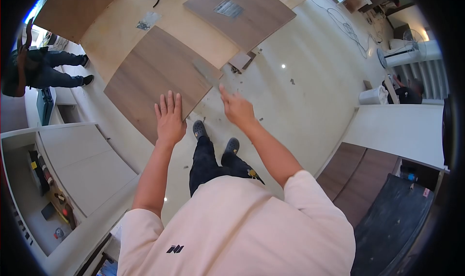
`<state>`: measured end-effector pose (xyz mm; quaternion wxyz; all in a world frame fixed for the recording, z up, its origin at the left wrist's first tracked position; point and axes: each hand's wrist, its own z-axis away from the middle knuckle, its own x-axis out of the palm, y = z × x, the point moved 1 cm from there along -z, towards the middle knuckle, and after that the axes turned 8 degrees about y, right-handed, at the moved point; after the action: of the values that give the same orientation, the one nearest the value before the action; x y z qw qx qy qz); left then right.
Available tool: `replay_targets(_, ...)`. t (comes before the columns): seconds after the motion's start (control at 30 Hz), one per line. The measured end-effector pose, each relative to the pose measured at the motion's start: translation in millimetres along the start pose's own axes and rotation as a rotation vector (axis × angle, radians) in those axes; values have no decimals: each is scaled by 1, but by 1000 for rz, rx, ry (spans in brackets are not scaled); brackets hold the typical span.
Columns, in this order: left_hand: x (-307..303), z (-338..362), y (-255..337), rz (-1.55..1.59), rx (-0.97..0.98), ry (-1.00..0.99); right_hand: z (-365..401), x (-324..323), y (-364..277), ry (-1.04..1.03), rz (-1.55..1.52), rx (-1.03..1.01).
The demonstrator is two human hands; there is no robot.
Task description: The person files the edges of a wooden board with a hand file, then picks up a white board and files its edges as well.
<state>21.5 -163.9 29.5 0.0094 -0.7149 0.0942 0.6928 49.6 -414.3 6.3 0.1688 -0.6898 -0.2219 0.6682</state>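
My left hand [170, 122] lies near the front edge of a brown wood-grain panel [152, 77], fingers spread and pointing away from me; nothing is in it. To the right, my right hand [236, 108] is raised off the panel's right corner, its index finger stretched out and the other fingers partly curled. No object shows in that hand. A blurred, pale translucent strip [206, 71] appears over the panel's right part, and I cannot make out what it is. The panel rests on a larger light-coloured board [186, 21].
A second wood-grain panel [240, 14] lies at the back. Small scraps [240, 62] sit beside the board. One person [48, 70] stands at the far left; another [411, 92] is low at the right. Cables [346, 29] and a fan [381, 58] are at the back right.
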Motion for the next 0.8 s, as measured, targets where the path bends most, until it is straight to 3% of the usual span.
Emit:
replay_targets(0.07,-3,-2,2,-4,-2,1,-36,0,-1,69,16,0)
replay_targets(0.27,-1,-3,0,-28,-14,-14,20,0,1,-63,-32,7)
replay_targets(0.47,-9,-4,4,5,-43,-47,-48,-18,19,139,12,38)
replay_targets(0.53,-5,-4,15,-25,-96,-86,-35,-39,24,114,-40,70)
replay_targets(0.63,21,-22,58,12,-179,44,1,-55,28,115,-141,120)
replay_targets(0.77,96,-85,124,107,60,402,31,-72,19,197,-275,169)
replay_targets(0.8,88,-96,145,148,146,312,34,-77,17,205,-279,172)
